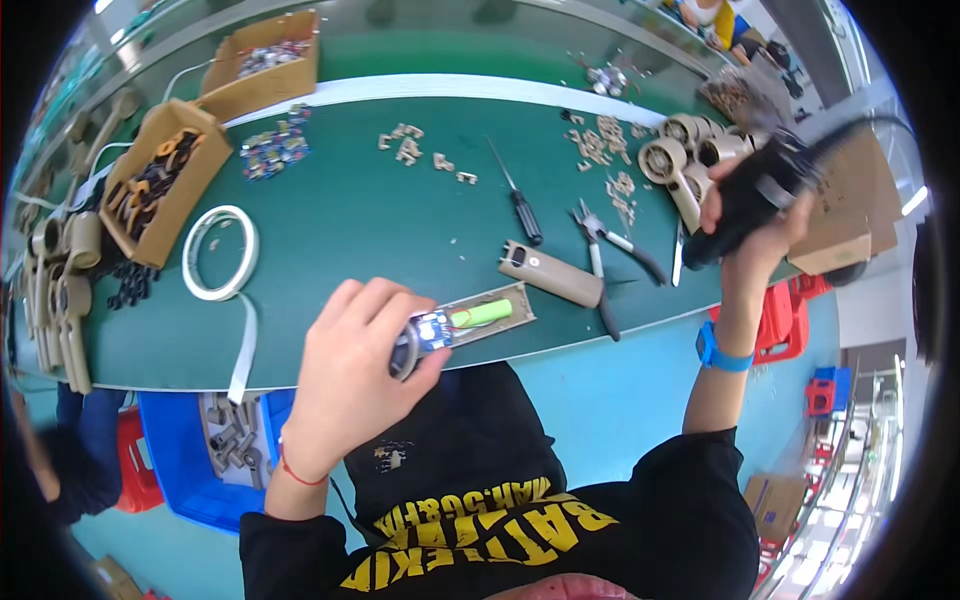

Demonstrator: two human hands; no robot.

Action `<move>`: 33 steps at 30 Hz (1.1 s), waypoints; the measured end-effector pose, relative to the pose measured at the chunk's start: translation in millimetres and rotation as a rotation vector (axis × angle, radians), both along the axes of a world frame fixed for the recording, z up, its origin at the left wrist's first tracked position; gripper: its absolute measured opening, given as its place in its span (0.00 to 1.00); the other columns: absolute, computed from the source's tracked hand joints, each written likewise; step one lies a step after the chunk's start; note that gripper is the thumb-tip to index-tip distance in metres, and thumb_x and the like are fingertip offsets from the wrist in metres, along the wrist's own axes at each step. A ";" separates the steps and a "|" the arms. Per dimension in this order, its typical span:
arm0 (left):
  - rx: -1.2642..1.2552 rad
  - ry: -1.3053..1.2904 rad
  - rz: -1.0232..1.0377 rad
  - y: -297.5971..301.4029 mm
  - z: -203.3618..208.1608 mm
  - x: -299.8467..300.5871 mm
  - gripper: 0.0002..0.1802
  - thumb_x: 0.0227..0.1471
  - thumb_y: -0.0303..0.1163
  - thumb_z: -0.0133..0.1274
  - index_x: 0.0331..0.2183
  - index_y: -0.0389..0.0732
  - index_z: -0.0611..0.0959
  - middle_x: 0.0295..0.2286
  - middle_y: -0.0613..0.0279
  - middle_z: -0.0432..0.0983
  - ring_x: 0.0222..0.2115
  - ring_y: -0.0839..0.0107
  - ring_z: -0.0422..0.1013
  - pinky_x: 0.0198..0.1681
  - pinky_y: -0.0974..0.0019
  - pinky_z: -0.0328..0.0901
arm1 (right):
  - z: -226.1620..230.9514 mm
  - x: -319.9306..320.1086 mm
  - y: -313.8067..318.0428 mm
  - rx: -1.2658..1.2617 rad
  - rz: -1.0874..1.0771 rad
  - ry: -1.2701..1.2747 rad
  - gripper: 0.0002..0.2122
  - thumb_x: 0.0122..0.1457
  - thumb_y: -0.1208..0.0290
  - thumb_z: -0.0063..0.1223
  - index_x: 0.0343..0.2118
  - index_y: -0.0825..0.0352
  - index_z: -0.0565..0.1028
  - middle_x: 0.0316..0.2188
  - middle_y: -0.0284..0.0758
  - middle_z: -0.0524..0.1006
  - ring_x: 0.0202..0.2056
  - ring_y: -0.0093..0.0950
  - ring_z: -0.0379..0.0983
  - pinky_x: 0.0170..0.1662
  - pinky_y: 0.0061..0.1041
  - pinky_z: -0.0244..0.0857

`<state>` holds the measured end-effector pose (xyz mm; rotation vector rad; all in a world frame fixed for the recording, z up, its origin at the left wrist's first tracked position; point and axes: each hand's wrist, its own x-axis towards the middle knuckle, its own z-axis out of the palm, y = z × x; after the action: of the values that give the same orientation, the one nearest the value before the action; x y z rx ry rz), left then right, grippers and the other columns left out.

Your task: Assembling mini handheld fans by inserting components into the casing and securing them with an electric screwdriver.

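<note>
My left hand point(355, 365) grips the head end of an opened beige handheld fan housing point(518, 308) at the table's front edge. A blue circuit board point(434, 330) and a green battery cell point(482, 313) show inside it. Off to the right, my right hand point(765, 245) is wrapped around a black corded electric screwdriver point(745, 200), held above the table; its tip is hard to make out. Just beyond the housing lies a beige handle cover point(552, 274). Beside it are pliers point(594, 240) with black-and-white handles and a black-handled screwdriver point(522, 210).
A tape roll point(190, 265) and a cardboard box of dark parts point(165, 185) lie left. Beige fan bodies point(664, 160) are piled right, near small beige pieces point(600, 140). Small circuit boards point(275, 148) lie far left. Below the table edge stands a blue bin point(180, 470).
</note>
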<state>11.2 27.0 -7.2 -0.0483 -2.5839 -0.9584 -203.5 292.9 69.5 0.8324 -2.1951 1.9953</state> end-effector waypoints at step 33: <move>-0.046 -0.115 0.059 2.4 1.6 0.6 0.23 0.27 0.33 0.70 0.32 0.42 0.80 0.31 0.64 0.74 0.29 0.62 0.67 0.32 0.64 0.64 | -68.0 60.0 -43.8 0.550 0.008 0.676 0.08 0.47 0.83 0.56 0.31 0.69 0.77 0.32 0.38 0.76 0.38 0.36 0.71 0.44 0.31 0.64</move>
<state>11.8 29.4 -5.6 0.0720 -2.6961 -0.9056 -143.5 249.1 1.5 1.3173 -2.2733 0.8695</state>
